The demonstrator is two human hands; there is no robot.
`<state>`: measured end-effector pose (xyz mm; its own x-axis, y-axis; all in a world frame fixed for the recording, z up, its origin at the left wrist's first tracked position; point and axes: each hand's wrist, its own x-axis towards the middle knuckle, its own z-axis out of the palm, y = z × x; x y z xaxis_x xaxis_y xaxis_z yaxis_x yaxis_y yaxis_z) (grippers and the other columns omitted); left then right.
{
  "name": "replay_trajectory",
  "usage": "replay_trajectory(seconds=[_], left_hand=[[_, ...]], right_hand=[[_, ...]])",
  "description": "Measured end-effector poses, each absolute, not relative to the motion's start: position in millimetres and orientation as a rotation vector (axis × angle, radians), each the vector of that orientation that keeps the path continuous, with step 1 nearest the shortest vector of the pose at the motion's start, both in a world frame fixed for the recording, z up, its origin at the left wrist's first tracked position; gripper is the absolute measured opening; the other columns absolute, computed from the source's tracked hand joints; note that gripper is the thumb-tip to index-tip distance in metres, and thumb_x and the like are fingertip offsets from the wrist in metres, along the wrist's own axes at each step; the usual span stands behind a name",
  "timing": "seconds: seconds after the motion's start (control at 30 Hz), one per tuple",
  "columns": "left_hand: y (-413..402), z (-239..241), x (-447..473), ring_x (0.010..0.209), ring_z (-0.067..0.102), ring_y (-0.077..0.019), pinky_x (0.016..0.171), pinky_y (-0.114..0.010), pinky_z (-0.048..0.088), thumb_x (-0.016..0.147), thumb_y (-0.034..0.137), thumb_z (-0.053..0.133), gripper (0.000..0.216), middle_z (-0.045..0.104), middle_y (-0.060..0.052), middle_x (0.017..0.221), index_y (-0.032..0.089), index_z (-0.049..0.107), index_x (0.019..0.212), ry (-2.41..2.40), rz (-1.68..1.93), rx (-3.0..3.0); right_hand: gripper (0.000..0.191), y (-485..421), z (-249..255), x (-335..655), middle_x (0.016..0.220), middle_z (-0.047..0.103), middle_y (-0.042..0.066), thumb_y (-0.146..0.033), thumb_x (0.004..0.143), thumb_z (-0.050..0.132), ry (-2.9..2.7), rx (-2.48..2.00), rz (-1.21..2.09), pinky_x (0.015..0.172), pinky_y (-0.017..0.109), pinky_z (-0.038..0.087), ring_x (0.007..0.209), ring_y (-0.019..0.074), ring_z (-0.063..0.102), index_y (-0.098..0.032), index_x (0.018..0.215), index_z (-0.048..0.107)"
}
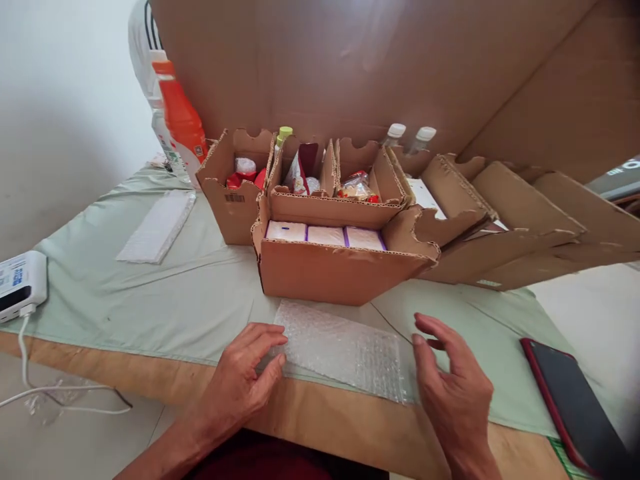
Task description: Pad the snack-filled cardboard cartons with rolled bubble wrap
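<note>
i see my left hand (245, 380) resting on the left edge of a bubble wrap sheet (345, 350), fingers loosely spread and flat, its grip apart and clamped on nothing. my right hand (453, 387) sits at the sheet's 3 o'clock edge, fingers open and slightly curled, touching or just beside the wrap; i cannot tell which. the sheet lies flat on the desk (150, 293) near its front edge, at 6 o'clock from a cardboard box (340, 267) holding three white packs (325, 235). a dark phone (575, 407) lies at 3 o'clock, an orange bottle (180, 117) stands at 11 o'clock, and a white power bank (20, 283) lies at 9 o'clock.
</note>
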<state>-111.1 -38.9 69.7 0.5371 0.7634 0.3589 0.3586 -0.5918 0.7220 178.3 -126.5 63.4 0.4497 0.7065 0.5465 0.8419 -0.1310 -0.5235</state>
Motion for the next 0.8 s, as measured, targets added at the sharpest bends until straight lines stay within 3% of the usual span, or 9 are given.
replay_trajectory(seconds=[0.17,0.27,0.37,0.47,0.7,0.8], left_hand=[[-19.8,68.7,-85.6,0.103,0.067,-0.0275,0.089,-0.046,0.06,0.092,0.008,0.049,0.024,0.073,-0.013,0.112,0.016,0.069,0.102,0.792,0.741,2.497],[-3.4,52.7,-78.3,0.092,0.069,-0.0276,0.082,-0.047,0.062,0.091,0.007,0.047,0.024,0.074,-0.012,0.099,0.015,0.07,0.091,0.845,0.639,2.579],[5.1,37.8,-79.6,0.094,0.069,-0.0276,0.083,-0.045,0.062,0.092,0.012,0.05,0.021,0.072,-0.012,0.101,0.015,0.07,0.098,0.884,0.64,2.57],[4.5,33.2,-81.9,0.097,0.068,-0.0282,0.084,-0.045,0.061,0.092,0.016,0.052,0.02,0.072,-0.012,0.103,0.016,0.07,0.101,0.885,0.631,2.562],[5.1,40.7,-92.0,0.094,0.07,-0.0221,0.083,-0.036,0.06,0.095,0.02,0.05,0.02,0.072,-0.009,0.103,0.019,0.07,0.099,0.876,0.797,2.411],[6.3,41.2,-102.4,0.098,0.069,-0.0236,0.085,-0.038,0.059,0.095,0.025,0.053,0.02,0.07,-0.01,0.108,0.019,0.069,0.104,1.124,0.894,2.367]], right_hand=[[0.026,-95.0,58.1,113.0,0.119,0.073,0.011,-0.013,0.095,0.051,-1.978,-1.58,-0.011,0.089,0.042,0.056,0.106,0.025,0.068,-0.019,0.111,0.07],[0.028,-80.1,52.6,88.1,0.126,0.071,0.014,-0.013,0.091,0.054,-2.172,-1.628,0.153,0.092,0.045,0.055,0.113,0.0295,0.066,-0.014,0.114,0.071],[0.035,-89.5,45.8,96.1,0.14,0.064,0.013,-0.015,0.093,0.055,-2.218,-1.666,0.184,0.099,0.047,0.052,0.125,0.0302,0.06,-0.016,0.125,0.067],[0.036,-119.6,38.6,129.8,0.147,0.059,0.012,-0.02,0.097,0.051,-2.17,-1.74,0.096,0.101,0.047,0.051,0.131,0.0289,0.057,-0.019,0.13,0.065],[0.034,-174.5,25.2,210.5,0.127,0.072,0.011,-0.037,0.103,0.042,-1.774,-2.074,-0.327,0.091,0.044,0.052,0.119,0.0294,0.064,-0.02,0.115,0.069],[0.04,-166.9,22.2,214.9,0.131,0.069,0.014,-0.042,0.103,0.041,-1.687,-2.133,-0.365,0.092,0.046,0.052,0.121,0.0311,0.063,-0.017,0.121,0.067]])
